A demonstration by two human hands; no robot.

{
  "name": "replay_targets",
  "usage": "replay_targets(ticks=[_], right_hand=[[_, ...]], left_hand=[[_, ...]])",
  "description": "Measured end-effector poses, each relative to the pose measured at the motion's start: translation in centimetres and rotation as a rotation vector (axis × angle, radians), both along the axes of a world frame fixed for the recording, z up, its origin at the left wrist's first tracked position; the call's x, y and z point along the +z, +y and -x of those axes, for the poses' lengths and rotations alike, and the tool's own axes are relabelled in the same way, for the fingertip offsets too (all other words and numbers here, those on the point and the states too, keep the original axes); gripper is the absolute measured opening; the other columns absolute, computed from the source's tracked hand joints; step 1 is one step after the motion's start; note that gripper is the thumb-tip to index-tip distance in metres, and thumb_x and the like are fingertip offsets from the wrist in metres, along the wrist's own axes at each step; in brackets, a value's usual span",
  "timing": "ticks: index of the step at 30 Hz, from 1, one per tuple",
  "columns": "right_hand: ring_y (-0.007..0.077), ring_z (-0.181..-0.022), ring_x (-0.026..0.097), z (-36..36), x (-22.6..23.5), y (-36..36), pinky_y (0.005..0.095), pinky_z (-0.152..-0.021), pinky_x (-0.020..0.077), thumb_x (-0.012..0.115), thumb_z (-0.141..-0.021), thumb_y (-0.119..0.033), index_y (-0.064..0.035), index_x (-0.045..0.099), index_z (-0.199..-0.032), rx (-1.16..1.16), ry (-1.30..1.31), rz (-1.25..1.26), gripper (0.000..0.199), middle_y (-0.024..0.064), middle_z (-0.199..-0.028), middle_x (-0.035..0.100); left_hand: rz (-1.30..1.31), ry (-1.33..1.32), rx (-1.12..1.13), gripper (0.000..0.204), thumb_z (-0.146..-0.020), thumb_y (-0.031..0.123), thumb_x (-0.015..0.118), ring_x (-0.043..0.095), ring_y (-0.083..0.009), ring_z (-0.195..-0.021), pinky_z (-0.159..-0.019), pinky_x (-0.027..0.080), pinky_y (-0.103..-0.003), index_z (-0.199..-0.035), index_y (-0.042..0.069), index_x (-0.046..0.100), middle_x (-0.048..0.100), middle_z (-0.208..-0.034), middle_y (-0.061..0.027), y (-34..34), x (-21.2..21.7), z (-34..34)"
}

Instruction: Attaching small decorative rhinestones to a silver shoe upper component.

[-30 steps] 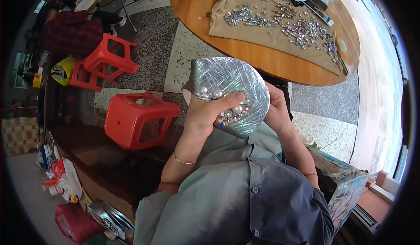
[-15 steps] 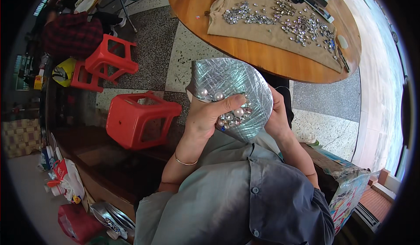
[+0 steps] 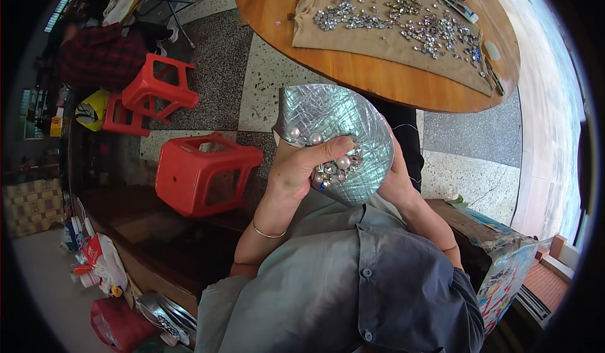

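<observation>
Close in, at about 6 o'clock, the person's grey shirt fills the lower frame, and both forearms rise from it to an egg-shaped silver form held above the lap near the centre. The left hand is clenched over the form's lower left side, its thumb pressing down among a cluster of pearl beads and clear gems stuck to the surface. The right hand cups the form from behind at 3 o'clock; its grip is mostly hidden, so I cannot tell how tightly it closes, though it plainly supports the form.

The form looks light and hollow, wrapped in a crinkled foil-like skin that would dent under a hard squeeze and slide in a loose one. The glued beads look fragile at their seats. The bare foil flanks seem the safer places to take hold, with fingers spread wide.

Further out, at 9 o'clock, a red plastic stool stands on the speckled terrazzo floor, with more red stools beyond at 10 o'clock. At 12 to 1 o'clock a round wooden counter carries a tan cloth strewn with loose gems. A printed box sits at 4 o'clock, bags at 7 o'clock.
</observation>
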State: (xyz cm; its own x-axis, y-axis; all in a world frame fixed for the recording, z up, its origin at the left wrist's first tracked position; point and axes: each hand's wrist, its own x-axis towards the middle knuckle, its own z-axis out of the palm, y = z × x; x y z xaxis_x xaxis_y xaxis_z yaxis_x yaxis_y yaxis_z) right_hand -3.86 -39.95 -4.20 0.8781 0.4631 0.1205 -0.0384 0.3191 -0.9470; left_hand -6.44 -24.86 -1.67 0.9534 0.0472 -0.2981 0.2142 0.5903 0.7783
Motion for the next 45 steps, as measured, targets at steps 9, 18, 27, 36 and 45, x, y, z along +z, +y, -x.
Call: replay_targets(ticks=[9,18,27,36,45], right_hand=[[0.0145,-0.09,0.055,-4.7,1.7,-3.6,0.0265,-0.074,0.0447,0.061,-0.078,0.001,-0.0041,0.058,-0.103,-0.173,-0.563,0.522,0.026,0.0037,-0.088,0.056],[0.0105,-0.062,0.057,-5.1,3.3,-2.6,0.0232,-0.045,0.0409,0.054,-0.088,-0.013,-0.0051,0.056,-0.092,-0.012,-0.43,0.232,0.009,0.0039,-0.081,0.058],[0.0253,-0.105,0.051,-14.3,-4.2,-45.9,0.0362,-0.097,0.04,0.031,-0.095,-0.002,0.0107,0.042,-0.117,-0.317,0.404,-0.825,0.027,0.0181,-0.109,0.052],[0.0227,-0.1,0.055,-9.1,-6.9,-43.0,0.0327,-0.084,0.0451,0.046,-0.084,-0.011,0.0024,0.05,-0.116,-1.49,-0.105,0.473,0.035,0.0139,-0.106,0.057],[0.0197,-0.074,0.057,-17.6,-2.4,-2.3,0.0301,-0.064,0.0449,0.059,-0.079,0.001,-0.0052,0.063,-0.096,-0.232,-0.812,1.046,0.019,0.007,-0.085,0.057]], left_hand=[[-0.34,-0.127,-0.019,0.039,-0.07,-0.001,0.073,0.06,-0.0124,-0.084,-0.073,0.049,-0.026,-0.105,0.0,0.057,0.063,-0.095,-0.006,-0.3,-0.3,-0.1],[-0.642,-0.267,-0.026,0.039,-0.072,0.002,0.073,0.059,-0.0158,-0.087,-0.077,0.049,-0.029,-0.107,-0.002,0.057,0.062,-0.099,-0.008,-0.3,-0.1,1.0],[-2.048,0.505,0.958,0.052,-0.068,0.046,0.073,0.064,-0.0345,-0.07,-0.065,0.048,-0.043,-0.081,-0.004,0.066,0.065,-0.073,-0.019,25.7,-2.0,4.6],[-1.331,0.098,0.916,0.04,-0.074,0.017,0.073,0.063,-0.0241,-0.074,-0.065,0.051,-0.036,-0.106,-0.003,0.058,0.065,-0.095,-0.0116,25.4,-9.4,5.9],[-0.517,0.044,0.474,0.043,-0.08,0.003,0.065,0.057,-0.0138,-0.089,-0.078,0.048,-0.028,-0.118,-0.001,0.046,0.058,-0.102,-0.0072,7.7,-5.6,-7.4]])
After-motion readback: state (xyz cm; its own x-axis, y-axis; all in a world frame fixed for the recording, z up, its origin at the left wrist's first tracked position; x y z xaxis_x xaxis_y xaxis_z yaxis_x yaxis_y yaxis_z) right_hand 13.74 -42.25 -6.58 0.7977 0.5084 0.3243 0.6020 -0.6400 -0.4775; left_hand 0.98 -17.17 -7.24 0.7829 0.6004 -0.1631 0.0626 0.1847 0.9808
